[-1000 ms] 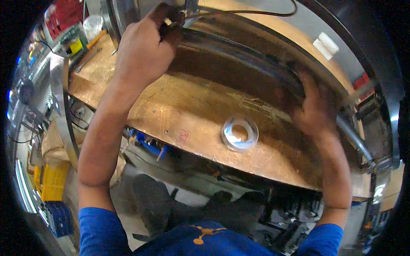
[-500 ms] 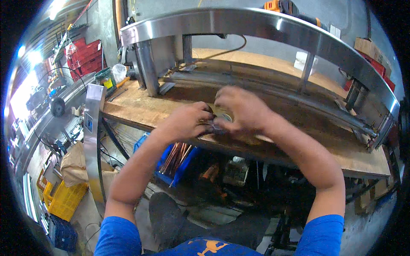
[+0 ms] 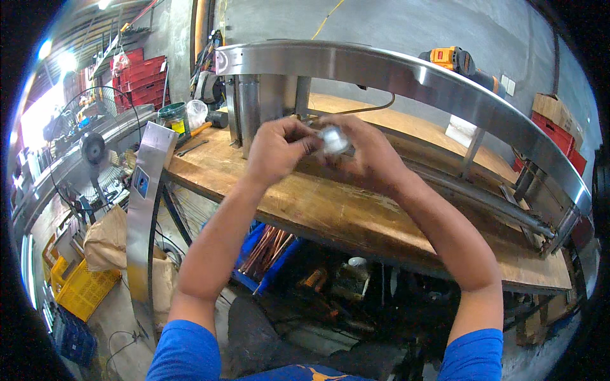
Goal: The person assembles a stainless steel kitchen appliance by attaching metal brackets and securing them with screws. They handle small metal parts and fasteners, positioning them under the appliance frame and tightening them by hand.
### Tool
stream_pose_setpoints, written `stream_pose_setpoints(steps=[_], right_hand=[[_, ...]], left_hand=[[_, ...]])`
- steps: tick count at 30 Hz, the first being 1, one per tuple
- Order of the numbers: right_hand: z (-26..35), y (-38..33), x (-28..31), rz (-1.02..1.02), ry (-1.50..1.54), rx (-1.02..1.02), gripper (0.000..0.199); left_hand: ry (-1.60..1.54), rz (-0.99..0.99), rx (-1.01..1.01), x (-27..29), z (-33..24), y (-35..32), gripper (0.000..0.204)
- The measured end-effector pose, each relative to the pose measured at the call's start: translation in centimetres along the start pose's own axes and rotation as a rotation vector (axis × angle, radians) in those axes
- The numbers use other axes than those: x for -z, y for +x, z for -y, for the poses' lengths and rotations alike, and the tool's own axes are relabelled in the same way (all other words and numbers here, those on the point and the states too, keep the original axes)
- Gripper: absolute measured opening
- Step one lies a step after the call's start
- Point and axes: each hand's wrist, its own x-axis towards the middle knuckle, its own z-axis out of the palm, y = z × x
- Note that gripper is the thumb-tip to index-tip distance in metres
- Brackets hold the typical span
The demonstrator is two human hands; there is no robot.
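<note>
I see both hands near the middle of the frame, up above the wooden worktop (image 3: 298, 198). The right hand (image 3: 368, 152) curls its fingers around the tape (image 3: 333, 141), which looks white and blurry to me. The left hand (image 3: 276, 149) is bent, with its fingertips close together right by the tape. I cannot tell if they pinch it.

Behind the hands, a long shiny steel bar (image 3: 356, 61) runs across the top of the frame and down to the right. An orange and black drill (image 3: 451, 58) sits on it at the upper right. A hammer (image 3: 198, 131) with an orange handle lies at the worktop's left end. Under the worktop, I see a blue bin (image 3: 246, 278) full of thin copper-coloured rods (image 3: 273, 247). A yellow crate (image 3: 86, 292) is at the lower left.
</note>
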Motion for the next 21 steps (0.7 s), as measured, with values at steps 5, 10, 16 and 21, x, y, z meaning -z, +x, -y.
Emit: stream_pose_setpoints(steps=[5, 10, 16, 21], right_hand=[[-3.0, 4.7, -3.8, -0.107, -0.071, 0.136, 0.053], [-4.9, 7.1, -5.8, -0.046, -0.286, 0.053, 0.048], [-6.1, 8.6, -6.5, 0.062, -0.341, -0.107, 0.034], [-7.8, 8.5, -6.9, 0.109, -0.098, -0.232, 0.031]], left_hand=[[-0.163, 0.038, 0.247, 3.7, 1.8, 5.6, 0.019], [-0.381, 0.048, 0.375, 4.9, 5.2, 9.0, 0.020], [-0.163, 0.031, 0.387, 4.4, 8.7, 11.5, 0.022], [-0.147, -0.041, 0.298, 3.9, 9.7, 10.8, 0.028]])
